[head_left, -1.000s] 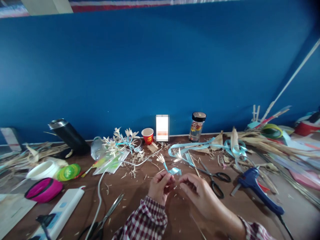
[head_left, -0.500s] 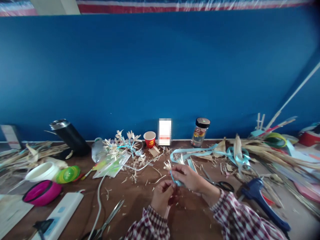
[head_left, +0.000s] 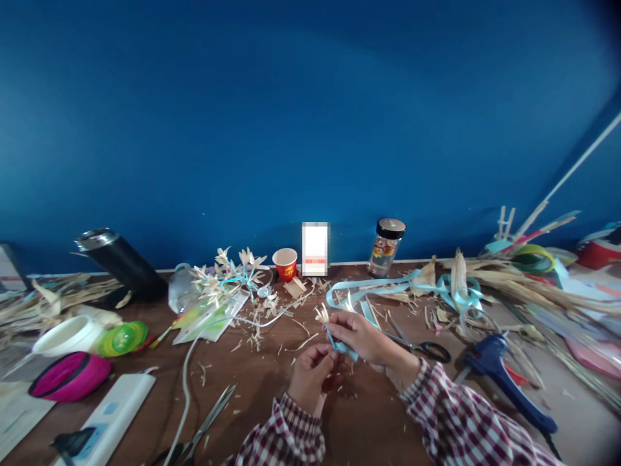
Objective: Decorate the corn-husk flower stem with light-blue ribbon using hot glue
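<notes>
My left hand (head_left: 310, 377) is closed in a pinch on the lower end of a small straw flower stem (head_left: 324, 318) wrapped with light blue ribbon (head_left: 339, 344). My right hand (head_left: 361, 335) is just above it, fingers closed on the ribbon near the pale flower head. Both hands work over the brown table (head_left: 272, 388), in red-and-white checked sleeves. A long loose length of blue ribbon (head_left: 378, 290) lies behind my right hand.
Black-handled scissors (head_left: 422, 348) and a blue glue gun (head_left: 504, 382) lie to the right. A second pair of scissors (head_left: 204, 424), a white cable, a power strip (head_left: 111, 417), pink and green lids sit left. Finished straw flowers (head_left: 228, 278), a red cup (head_left: 285, 263), a jar (head_left: 385, 247) and a black flask (head_left: 121, 262) stand along the blue wall.
My right hand moved up and left from beside the left hand to above it, onto the ribbon by the flower head. The view tilted down slightly.
</notes>
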The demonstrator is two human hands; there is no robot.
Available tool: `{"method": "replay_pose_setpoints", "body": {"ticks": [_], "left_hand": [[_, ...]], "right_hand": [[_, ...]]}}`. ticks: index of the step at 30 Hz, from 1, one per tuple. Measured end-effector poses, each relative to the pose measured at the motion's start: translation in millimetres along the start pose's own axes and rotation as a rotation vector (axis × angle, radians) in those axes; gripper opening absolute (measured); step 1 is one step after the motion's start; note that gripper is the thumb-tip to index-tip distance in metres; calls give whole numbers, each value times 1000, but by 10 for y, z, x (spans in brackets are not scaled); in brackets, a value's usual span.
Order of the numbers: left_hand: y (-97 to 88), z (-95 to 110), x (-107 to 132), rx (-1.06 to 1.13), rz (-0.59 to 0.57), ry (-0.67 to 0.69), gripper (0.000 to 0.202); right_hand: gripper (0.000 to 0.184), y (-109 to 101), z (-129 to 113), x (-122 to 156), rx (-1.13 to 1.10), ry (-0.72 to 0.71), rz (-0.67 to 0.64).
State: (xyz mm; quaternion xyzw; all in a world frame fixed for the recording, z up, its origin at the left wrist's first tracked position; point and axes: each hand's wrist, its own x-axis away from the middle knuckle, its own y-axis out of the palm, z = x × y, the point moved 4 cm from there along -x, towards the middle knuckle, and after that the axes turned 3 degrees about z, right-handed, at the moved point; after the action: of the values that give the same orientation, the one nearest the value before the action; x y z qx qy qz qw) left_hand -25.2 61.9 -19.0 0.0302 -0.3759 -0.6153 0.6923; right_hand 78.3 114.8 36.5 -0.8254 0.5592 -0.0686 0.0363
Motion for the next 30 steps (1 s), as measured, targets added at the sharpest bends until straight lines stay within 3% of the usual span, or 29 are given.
{"method": "replay_pose_setpoints", "body": {"ticks": [10, 19, 25, 30], "left_hand": [[-41, -29, -28, -23, -7, 7, 38], [-23, 43, 1, -18, 55, 46, 40], [-60, 45, -34, -23, 28, 28, 37], [10, 55, -4, -27, -15, 30, 37]], "right_hand": [[27, -2, 97, -33, 66, -54, -16], [34, -88, -15, 60, 280, -132, -34], [20, -152, -78, 177, 456, -176, 18], [17, -165, -163, 180, 531, -194, 37]]}}
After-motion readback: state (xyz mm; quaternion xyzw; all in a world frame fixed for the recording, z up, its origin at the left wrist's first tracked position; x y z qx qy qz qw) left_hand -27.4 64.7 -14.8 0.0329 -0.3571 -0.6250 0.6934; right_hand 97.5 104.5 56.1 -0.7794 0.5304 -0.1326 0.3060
